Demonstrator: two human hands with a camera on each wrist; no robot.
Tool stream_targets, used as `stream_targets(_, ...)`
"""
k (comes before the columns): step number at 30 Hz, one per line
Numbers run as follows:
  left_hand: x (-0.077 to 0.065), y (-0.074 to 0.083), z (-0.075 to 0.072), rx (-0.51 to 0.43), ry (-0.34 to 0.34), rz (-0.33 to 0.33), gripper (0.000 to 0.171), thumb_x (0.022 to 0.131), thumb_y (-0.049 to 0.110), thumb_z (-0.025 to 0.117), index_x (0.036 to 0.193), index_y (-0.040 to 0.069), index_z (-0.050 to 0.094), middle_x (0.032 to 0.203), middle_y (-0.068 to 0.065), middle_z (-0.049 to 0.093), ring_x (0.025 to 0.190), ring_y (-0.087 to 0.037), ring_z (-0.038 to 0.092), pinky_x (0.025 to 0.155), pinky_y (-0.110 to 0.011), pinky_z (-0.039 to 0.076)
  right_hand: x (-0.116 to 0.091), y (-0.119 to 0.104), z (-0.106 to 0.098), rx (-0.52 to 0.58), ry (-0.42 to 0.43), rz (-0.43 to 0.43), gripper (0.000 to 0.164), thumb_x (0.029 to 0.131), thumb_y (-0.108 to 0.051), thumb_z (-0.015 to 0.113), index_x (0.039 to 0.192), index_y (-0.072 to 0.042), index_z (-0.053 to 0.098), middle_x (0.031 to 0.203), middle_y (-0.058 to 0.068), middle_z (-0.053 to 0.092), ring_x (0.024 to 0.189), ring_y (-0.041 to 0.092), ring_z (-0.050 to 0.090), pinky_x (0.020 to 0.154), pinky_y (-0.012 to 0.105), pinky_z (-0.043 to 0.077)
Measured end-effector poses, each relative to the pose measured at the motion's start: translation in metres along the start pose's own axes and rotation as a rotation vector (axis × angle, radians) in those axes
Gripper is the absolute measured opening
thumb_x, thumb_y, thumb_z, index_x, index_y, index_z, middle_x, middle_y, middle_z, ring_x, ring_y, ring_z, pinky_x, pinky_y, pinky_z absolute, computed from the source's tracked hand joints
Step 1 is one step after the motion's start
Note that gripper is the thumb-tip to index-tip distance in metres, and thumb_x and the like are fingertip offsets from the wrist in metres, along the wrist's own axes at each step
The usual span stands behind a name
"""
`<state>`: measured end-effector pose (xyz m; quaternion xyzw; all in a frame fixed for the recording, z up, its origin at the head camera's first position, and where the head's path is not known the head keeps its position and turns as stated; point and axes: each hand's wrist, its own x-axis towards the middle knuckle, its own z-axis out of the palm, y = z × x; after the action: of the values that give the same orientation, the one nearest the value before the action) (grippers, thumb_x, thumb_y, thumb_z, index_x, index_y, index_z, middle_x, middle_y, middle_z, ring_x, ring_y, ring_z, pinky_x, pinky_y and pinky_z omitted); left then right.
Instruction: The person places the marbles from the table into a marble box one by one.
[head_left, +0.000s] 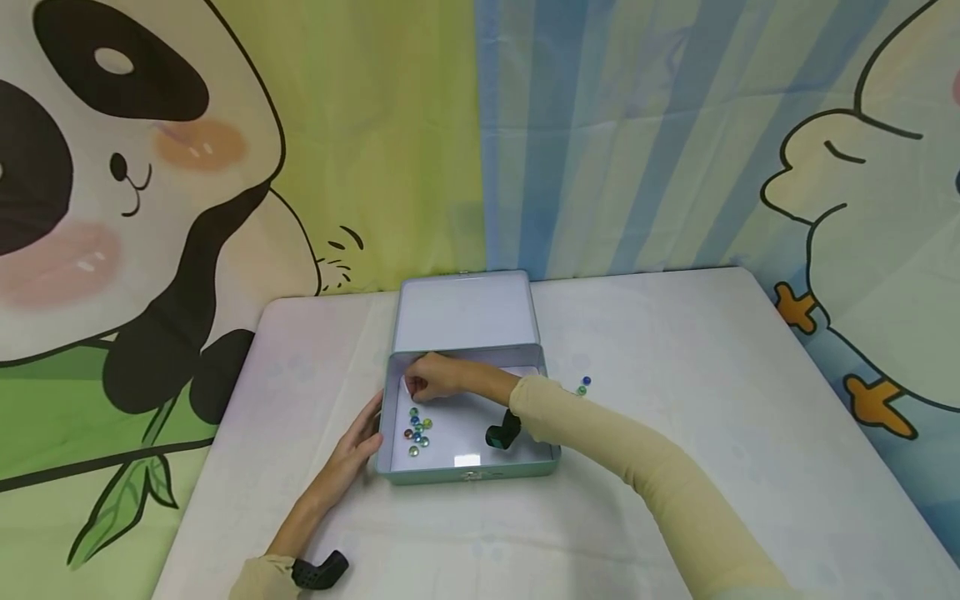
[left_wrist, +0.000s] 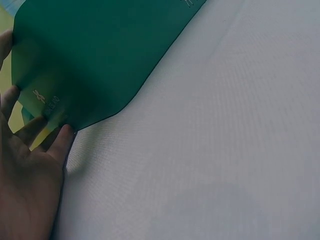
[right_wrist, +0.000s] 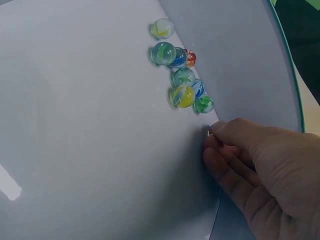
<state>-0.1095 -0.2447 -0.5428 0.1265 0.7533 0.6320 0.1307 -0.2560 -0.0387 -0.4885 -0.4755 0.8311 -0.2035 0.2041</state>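
An open metal box (head_left: pixel 468 477), green outside and pale inside, sits on the table. Several glass marbles (right_wrist: pixel 183 96) lie along its left inner wall. Within the box, my right hand (head_left: pixel 437 377) is down by that wall, beyond the marbles from me. Thumb and fingertips pinch a small marble, nearly all hidden, with only a glint showing between them in the right wrist view. Against the box's left outer side rests my left hand (head_left: pixel 352 454), fingers extended; its fingertips (left_wrist: pixel 65 132) touch the green wall in the left wrist view.
Behind the box its hinged lid (head_left: pixel 465 312) stands tilted back. On the table to the right, a blue marble (head_left: pixel 587 381) and a green marble (head_left: pixel 581 390) lie beside the right sleeve (head_left: pixel 630 442). A patterned curtain (head_left: pixel 600 142) hangs behind the white table (head_left: pixel 675 333).
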Motion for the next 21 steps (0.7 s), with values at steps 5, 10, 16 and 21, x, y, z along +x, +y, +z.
stream_targets(5,0.000,-0.001,-0.001,0.040,0.007,0.004,0.062,0.103,0.014,0.037,0.157,0.029,0.010,0.164,-0.017,0.007,0.148,-0.047,0.006,0.114,-0.030,0.027,-0.004,-0.006,-0.003,-0.001,0.005,0.026,0.011,0.090,-0.014,0.068,0.097,-0.006,0.067,0.092,0.004,0.069,0.079,0.005,0.057,0.070,0.011,0.045)
stream_targets(10,-0.002,-0.002,0.001,0.028,0.026,-0.010,0.062,0.103,0.014,0.037,0.157,0.027,0.010,0.164,-0.016,0.006,0.148,-0.047,0.005,0.113,-0.065,0.015,-0.016,-0.019,-0.008,0.008,0.016,0.020,0.020,0.091,-0.016,0.067,0.106,-0.003,0.067,0.094,0.006,0.069,0.079,0.006,0.057,0.069,0.011,0.045)
stream_targets(16,-0.004,-0.002,0.001,-0.005,0.049,-0.013,0.062,0.102,0.014,0.037,0.157,0.029,0.012,0.164,-0.015,0.007,0.149,-0.045,0.005,0.112,-0.068,0.013,-0.049,-0.025,-0.020,0.066,0.044,-0.079,0.024,0.095,-0.016,0.062,0.112,0.000,0.067,0.097,0.007,0.069,0.083,0.010,0.060,0.073,0.013,0.048)
stream_targets(21,-0.002,-0.001,0.001,0.013,0.041,-0.008,0.063,0.102,0.012,0.038,0.156,0.033,0.013,0.165,-0.011,0.008,0.151,-0.039,0.006,0.114,-0.062,0.013,-0.100,-0.015,-0.032,0.145,0.210,-0.131,0.020,0.097,-0.011,0.058,0.112,-0.002,0.065,0.101,0.007,0.068,0.088,0.011,0.063,0.077,0.015,0.051)
